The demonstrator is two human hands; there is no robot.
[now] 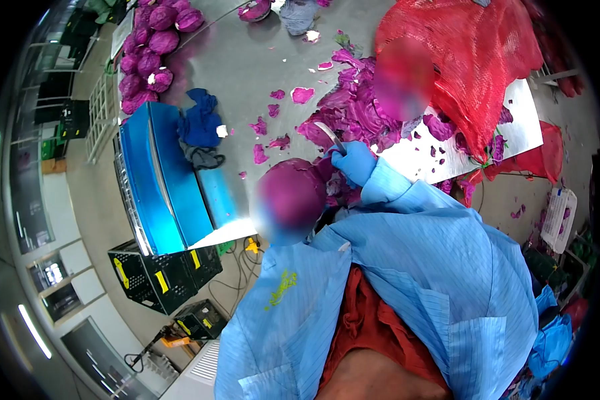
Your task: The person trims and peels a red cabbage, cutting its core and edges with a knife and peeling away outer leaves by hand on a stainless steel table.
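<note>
My right hand point(357, 163), in a blue glove, is closed around a knife point(328, 135) whose short curved blade points up and left. Just left of it, a round red cabbage point(292, 192) is at the near table edge. My left hand point(273, 227) shows only as a blue blur at the cabbage's lower left side and seems to hold it; its fingers are not distinct. Loose purple leaves lie between the cabbage and my right hand. Beyond the knife, a large heap of cut cabbage leaves point(353, 100) covers the table.
Whole red cabbages point(161, 41) are piled at the far left. A red mesh sack point(460, 60) lies at the right, partly over a white board point(530, 123). A blue bin point(170, 173) and blue cloth point(201, 119) are left. Black crates point(157, 280) stand below on the floor.
</note>
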